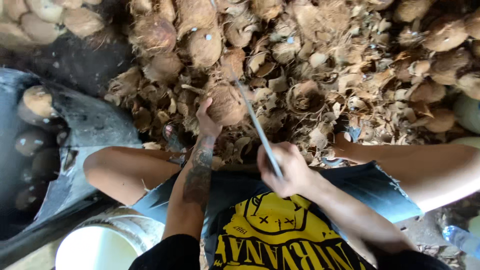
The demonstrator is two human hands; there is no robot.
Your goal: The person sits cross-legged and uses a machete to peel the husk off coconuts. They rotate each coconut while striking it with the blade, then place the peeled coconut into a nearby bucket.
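Gripping a long knife (257,125), the right hand (285,170) is closed tight around the handle, the blade slanting up and left until its tip reaches the coconut (226,104). The left hand (206,120) rests against that coconut's near side, fingers curled on the husk, steadying it; whether the palm wraps under it cannot be told. One knife, one coconut in hand.

Room between the two hands is narrow: the blade crosses the gap, and the person's knees frame it on both sides, left knee (100,167) low on the left, right leg (430,167) running off the right edge. The coconut sits just ahead of the knees, at the near edge of a heap of husk scraps (350,85) that fills the upper middle and right of the view, leaving no bare ground there.

Behind the held coconut lie about four more unhusked ones (200,45), touching one another. At the top left corner sit roughly four pale peeled ones (45,20). Along the left edge a dark sack (90,125) holds about four husked nuts (37,102), some in shadow. A white bucket (100,245) stands below the left knee, close to the left forearm. A clear bottle (462,240) lies at the lower right edge.
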